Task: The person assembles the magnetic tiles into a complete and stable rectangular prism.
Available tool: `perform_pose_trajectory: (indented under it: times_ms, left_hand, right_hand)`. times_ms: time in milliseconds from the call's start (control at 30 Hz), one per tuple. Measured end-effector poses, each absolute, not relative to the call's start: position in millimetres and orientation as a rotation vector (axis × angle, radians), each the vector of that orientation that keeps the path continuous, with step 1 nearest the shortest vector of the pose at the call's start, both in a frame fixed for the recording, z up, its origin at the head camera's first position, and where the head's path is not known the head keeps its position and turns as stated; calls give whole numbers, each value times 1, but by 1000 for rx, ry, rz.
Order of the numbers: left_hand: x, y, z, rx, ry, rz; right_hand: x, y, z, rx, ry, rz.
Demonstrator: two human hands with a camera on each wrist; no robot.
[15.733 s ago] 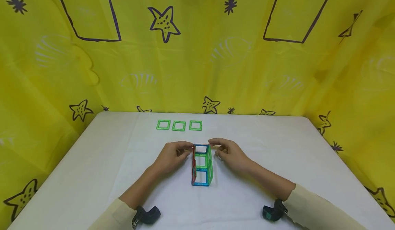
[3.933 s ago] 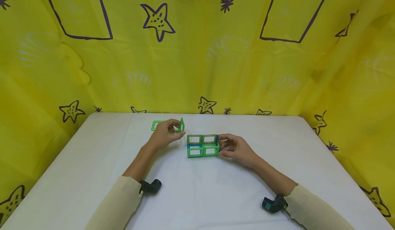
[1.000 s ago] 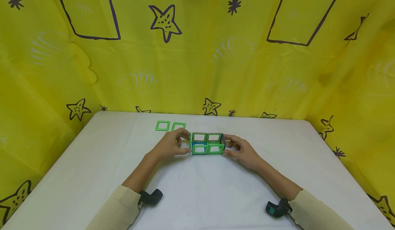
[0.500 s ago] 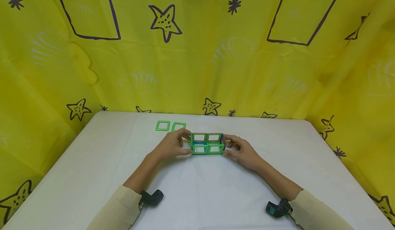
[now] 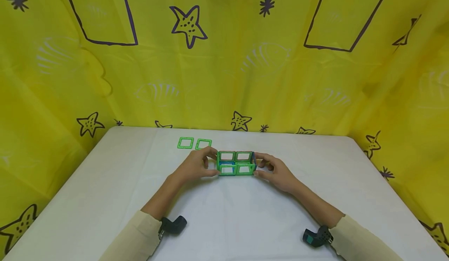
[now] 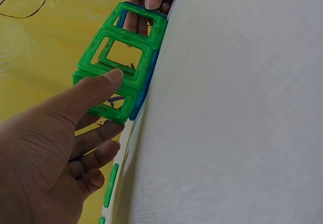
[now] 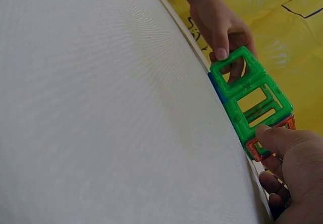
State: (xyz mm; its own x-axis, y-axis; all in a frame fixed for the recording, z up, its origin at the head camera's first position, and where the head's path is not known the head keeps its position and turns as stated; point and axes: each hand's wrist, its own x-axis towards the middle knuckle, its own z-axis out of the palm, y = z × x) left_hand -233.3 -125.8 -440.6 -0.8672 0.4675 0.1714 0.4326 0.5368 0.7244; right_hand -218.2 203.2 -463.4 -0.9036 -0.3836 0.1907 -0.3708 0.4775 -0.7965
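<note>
A long box of square magnetic tiles (image 5: 235, 170) stands on the white table, open at the top. Its long sides are green, and blue shows at its base. My left hand (image 5: 196, 163) pinches the box at its left end, where a green end tile stands, thumb on the near side in the left wrist view. At the other end my right hand (image 5: 277, 173) holds the box between thumb and fingers. Orange-red and blue edges of the end tile (image 7: 255, 149) show by the right thumb in the right wrist view. The fingers partly hide both ends.
Two loose green square tiles (image 5: 185, 143) lie flat behind the left hand, the nearer one close to its knuckles. The white table (image 5: 238, 222) ends at a yellow patterned curtain (image 5: 224, 70) behind and at both sides.
Three loose green tiles lay at the back; two lie there now. The left hand picked one up and brought it right against the box's left end. The box was turned sideways earlier.
</note>
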Motion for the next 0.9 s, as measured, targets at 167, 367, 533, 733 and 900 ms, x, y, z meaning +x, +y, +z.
perform_pose_trajectory:
  times_ms: [167,367,533,733,900]
  left_hand:
    - [-233,-126,-441,812,2716,1261]
    - [-233,-126,-440,811,2722,1254]
    - [-233,-126,-439,815,2731,1234]
    - [-234,-128,-437,787,2743,1178]
    - [-234,-128,-439,714,2783,1137]
  right_hand:
    - [-218,204,-464,-684,2691,-1441]
    - [-218,204,-464,-688,2678,-1457]
    - [-219,204,-464,-689,2669,-1465]
    - [-219,204,-464,-692,2668,-1474]
    - [-218,204,-463,-693,2669,-1466]
